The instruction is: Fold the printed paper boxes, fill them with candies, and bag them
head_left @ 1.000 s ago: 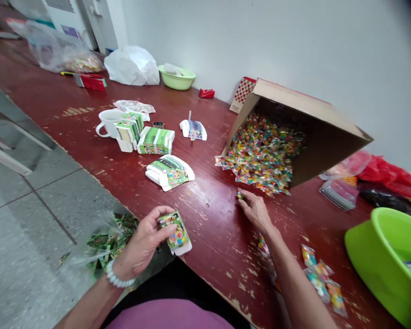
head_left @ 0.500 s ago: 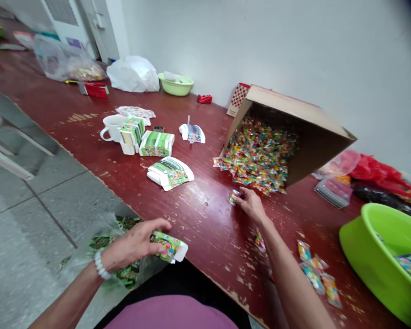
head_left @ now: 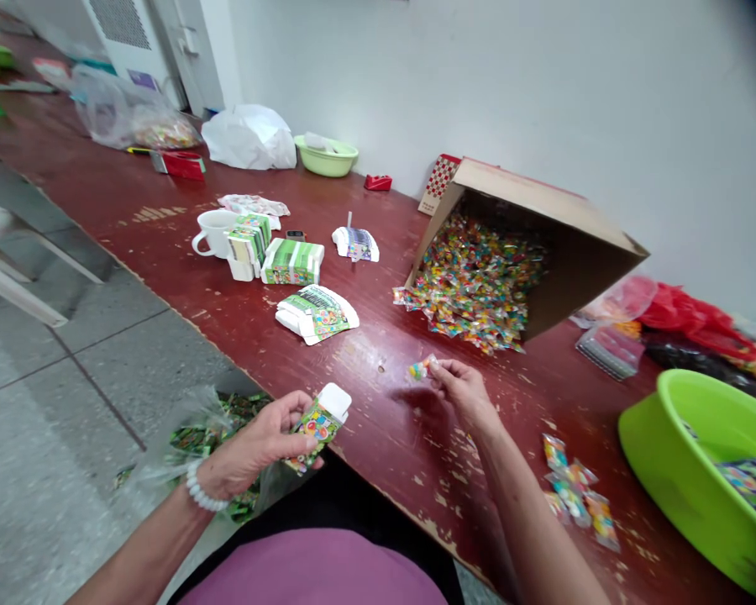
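My left hand (head_left: 268, 437) is closed round a small green printed carton (head_left: 318, 424), tilted up with its white end flap open. Between the thumb and fingers of my right hand (head_left: 463, 391) is a small clear packet of colourful candy (head_left: 422, 368), held just above the red table (head_left: 384, 420). Beyond that hand, a cardboard box (head_left: 548, 189) lies on its side with a heap of similar candy packets (head_left: 479, 286) spilling from its mouth. Several loose packets (head_left: 576, 487) lie right of my right forearm. Flattened green cartons (head_left: 318, 314) rest ahead of my left hand.
A green basin (head_left: 674, 454) stands at the right edge. Bundled cartons (head_left: 293, 261) and a white mug (head_left: 214, 233) are on the left. Below the table edge sits a clear bag of green wrappers (head_left: 239, 420); a white stool (head_left: 13, 260) stands on the floor.
My right hand has lifted the candy packet off the table and drawn it slightly nearer. My left hand has turned the carton so its open end points upward.
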`<state>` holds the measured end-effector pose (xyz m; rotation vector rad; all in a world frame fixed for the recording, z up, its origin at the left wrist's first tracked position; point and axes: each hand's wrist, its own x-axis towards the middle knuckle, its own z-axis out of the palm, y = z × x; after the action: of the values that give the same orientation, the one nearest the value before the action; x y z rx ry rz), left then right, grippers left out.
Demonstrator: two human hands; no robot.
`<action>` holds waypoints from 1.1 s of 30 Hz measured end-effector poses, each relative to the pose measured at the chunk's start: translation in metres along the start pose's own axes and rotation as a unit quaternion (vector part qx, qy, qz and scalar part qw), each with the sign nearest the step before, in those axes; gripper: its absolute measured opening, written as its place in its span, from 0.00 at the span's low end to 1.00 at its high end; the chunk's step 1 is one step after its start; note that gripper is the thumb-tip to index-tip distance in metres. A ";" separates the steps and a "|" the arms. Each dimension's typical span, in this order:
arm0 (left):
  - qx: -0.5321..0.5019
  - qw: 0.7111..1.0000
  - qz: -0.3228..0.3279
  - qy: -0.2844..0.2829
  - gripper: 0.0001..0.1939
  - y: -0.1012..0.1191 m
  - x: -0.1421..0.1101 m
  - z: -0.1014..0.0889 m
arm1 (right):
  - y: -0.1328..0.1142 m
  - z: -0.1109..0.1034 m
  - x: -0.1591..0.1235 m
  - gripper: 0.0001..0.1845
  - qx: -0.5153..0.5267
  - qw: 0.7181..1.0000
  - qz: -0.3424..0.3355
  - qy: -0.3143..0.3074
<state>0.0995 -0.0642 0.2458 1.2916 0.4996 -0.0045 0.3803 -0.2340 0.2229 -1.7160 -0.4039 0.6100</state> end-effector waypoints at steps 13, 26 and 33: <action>-0.020 0.997 -0.004 -0.071 0.24 0.000 0.015 0.042 | -0.024 0.048 -0.077 0.15 0.035 0.993 -0.040 -0.107; -0.229 0.972 -0.037 0.035 0.27 -0.013 0.027 0.051 | -0.009 0.066 -0.099 0.14 0.043 0.991 -0.079 -0.096; -0.152 0.982 0.055 0.099 0.22 -0.010 0.021 0.055 | 0.000 0.083 -0.107 0.14 0.140 0.971 -0.006 -0.195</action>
<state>0.1347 -0.1124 0.2395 1.0210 0.5747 0.2859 0.2450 -0.2300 0.2297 -1.3222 -0.5745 0.9540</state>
